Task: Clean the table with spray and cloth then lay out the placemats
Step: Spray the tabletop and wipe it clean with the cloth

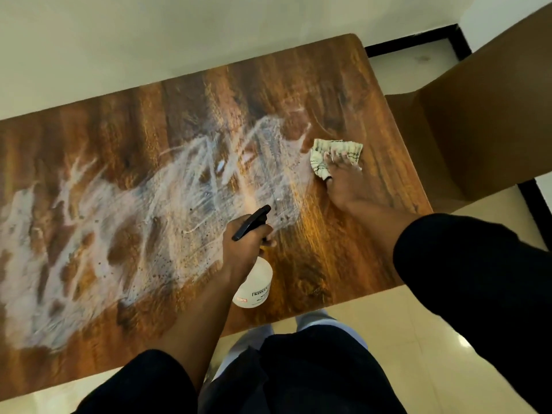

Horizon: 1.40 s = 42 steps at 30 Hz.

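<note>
The wooden table (328, 258) carries a wide white smear of foam (149, 204) across its middle and left. My left hand (243, 249) grips the neck of a white spray bottle (257, 285) with a black trigger head (252, 222), held above the near edge. My right hand (343, 180) presses a pale patterned cloth (334, 153) flat against the tabletop near its right end, fingers spread over it. No placemats are in view.
A brown cardboard box (478, 115) stands against the table's right end. A white wall runs behind the table. Glossy tiled floor (418, 339) and my dark-clothed legs lie below the near edge.
</note>
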### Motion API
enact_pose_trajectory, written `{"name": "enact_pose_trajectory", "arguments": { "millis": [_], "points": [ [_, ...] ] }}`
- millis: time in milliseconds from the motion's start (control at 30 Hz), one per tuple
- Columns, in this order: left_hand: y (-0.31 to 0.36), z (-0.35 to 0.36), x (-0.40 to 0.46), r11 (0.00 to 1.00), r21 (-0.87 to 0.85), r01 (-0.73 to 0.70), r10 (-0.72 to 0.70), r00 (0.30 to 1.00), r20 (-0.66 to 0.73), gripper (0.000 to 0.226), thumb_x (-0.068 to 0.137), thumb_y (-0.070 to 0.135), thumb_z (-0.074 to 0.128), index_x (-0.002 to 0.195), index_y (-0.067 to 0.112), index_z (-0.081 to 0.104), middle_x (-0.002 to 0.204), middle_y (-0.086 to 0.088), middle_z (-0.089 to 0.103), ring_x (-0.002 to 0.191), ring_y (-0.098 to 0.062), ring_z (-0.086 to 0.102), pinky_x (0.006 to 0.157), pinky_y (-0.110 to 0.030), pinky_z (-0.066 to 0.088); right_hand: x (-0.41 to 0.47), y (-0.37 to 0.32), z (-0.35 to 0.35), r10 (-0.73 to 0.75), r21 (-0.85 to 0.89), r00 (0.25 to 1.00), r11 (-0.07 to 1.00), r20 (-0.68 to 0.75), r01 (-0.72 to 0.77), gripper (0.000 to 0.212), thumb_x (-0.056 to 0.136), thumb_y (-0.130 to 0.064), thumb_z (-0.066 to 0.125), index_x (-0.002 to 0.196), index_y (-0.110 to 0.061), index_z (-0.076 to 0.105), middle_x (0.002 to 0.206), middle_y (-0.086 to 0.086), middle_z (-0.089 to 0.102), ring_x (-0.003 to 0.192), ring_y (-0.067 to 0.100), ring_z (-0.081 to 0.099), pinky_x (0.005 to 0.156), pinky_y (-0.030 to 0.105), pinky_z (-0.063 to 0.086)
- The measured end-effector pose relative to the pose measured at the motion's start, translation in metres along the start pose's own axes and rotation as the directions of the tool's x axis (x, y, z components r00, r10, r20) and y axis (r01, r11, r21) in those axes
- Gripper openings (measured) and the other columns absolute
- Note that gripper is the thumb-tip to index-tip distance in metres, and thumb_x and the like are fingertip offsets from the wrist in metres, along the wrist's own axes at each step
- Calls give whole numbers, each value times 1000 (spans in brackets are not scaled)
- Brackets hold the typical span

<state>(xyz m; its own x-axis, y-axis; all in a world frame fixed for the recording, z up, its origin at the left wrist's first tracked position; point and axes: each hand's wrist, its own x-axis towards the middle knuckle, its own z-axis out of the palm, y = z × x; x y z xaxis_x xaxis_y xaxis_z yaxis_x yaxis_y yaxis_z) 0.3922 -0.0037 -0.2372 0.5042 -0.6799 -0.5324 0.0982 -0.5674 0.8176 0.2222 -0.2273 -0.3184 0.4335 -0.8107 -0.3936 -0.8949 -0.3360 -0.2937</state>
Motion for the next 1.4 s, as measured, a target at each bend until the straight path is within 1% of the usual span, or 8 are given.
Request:
{"name": "enact_pose_trajectory", "arguments": {
  "millis": [133,400,567,867,1000,1133,1267,1400],
  "points": [
    [10,10,3,1000,0,-1,1,1000,-28,9,96,1,69,94,9,75,66,-7,72,68,-33,78,52,-30,51,-20,-12,9,-9,37,1000,999,-8,9,67,105,-22,43,163,-23,10,170,3,8,157,22,2,127,43,1],
    [25,31,12,1000,-12,-1,0,999,-43,10,95,-2,68,96,3,76,65,-8,71,66,-33,77,52,-24,52,-121,-8,72,-313,-58,949,948,27,314,74,93,-34,35,163,-26,12,171,0,10,157,21,-4,125,52,-3],
    [28,38,18,1000,-14,13,-13,999,-43,12,95,-2,67,101,4,75,64,-8,71,66,-34,77,51,-25,51,-112,5,73,-382,-75,924,921,26,383,74,92,-36,38,162,-27,16,170,-4,12,157,19,0,126,52,5],
    [26,37,24,999,-12,35,-36,994,-105,7,96,2,68,92,5,72,81,-27,74,74,-48,75,52,-31,52,26,13,5,-211,-54,976,977,-60,208,68,102,-31,42,163,-27,10,169,1,14,157,22,4,127,48,2],
    [21,37,24,998,-37,50,-55,986,-159,6,94,1,67,94,-4,71,76,-17,74,69,-43,76,52,-31,51,87,1,-28,-118,8,991,993,-60,118,66,104,-22,44,163,-24,15,170,-1,10,157,22,4,125,44,2],
    [21,34,19,995,-89,54,-71,978,-198,9,95,-1,69,86,1,70,63,-7,68,67,-40,75,55,-32,53,114,-36,-26,-39,29,998,999,-53,40,65,103,-23,47,162,-25,20,170,0,16,156,26,10,125,47,6],
    [25,30,17,994,-100,36,-57,974,-220,7,96,-2,68,89,-1,70,66,-12,67,72,-49,73,54,-34,53,116,-73,-19,-178,-18,984,984,-4,178,65,104,-20,47,162,-25,19,170,0,13,157,26,3,125,49,7],
    [30,30,16,995,-98,28,-50,971,-235,9,96,-1,70,100,-9,70,69,-11,68,65,-35,74,51,-31,52,107,-92,-7,-404,-95,913,908,52,407,70,103,-16,48,163,-26,12,170,-1,6,157,25,-1,125,46,0]
  ]
}}
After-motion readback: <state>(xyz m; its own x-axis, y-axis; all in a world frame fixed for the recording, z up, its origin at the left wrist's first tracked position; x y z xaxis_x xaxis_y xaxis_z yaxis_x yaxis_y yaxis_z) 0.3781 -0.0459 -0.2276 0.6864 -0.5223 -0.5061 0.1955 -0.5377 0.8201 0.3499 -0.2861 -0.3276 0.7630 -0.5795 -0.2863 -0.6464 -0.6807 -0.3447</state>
